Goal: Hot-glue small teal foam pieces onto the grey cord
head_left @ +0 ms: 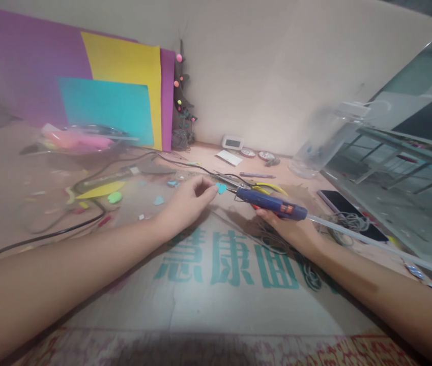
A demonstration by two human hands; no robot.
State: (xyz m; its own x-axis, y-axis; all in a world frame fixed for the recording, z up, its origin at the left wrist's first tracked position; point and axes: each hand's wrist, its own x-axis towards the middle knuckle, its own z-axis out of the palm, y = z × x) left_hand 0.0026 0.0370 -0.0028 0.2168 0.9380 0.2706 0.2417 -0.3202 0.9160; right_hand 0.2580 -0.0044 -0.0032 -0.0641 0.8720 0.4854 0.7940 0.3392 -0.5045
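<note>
Between the thumb and fingers of my left hand is a small turquoise heart, pinched by its left edge. My right hand is wrapped round a blue hot glue gun, its nozzle pointing left. The nozzle tip is right beside the heart; whether they touch I cannot tell. A long clear glue stick sticks out of the gun's back end, over my right forearm. Beyond the gun lie scissors with yellow handles, partly hidden. Small turquoise pieces are scattered left of my left hand.
Purple, yellow and turquoise sheets lean on the wall at the back left. A black cord curves across the left side. On the right are a phone, tangled wire and a clear plastic jug. A small digital clock stands behind.
</note>
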